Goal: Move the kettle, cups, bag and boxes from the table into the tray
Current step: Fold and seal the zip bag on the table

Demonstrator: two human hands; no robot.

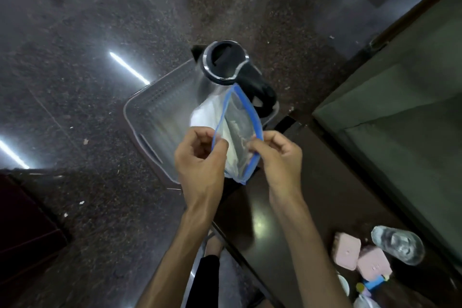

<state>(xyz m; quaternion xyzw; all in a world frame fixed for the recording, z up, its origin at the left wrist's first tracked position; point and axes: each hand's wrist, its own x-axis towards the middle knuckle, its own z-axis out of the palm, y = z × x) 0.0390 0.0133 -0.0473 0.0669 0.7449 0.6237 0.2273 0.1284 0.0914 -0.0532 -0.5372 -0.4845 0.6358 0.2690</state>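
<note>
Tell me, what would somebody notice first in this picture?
First, the two hands in the middle, left hand and right hand, pinching a clear bag with a blue edge. Just behind it a kettle stands in a grey tray on the floor. Pink boxes and a glass cup wait on the table, lower right.

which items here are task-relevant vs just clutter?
Task items:
- kettle, already in the tray
- bag, blue-edged, held over the tray by left hand and right hand
- two pink boxes, on the table
- clear cup, lying on the table

Lying about:
- small colourful bits at the table's near edge, too cropped to identify
</note>
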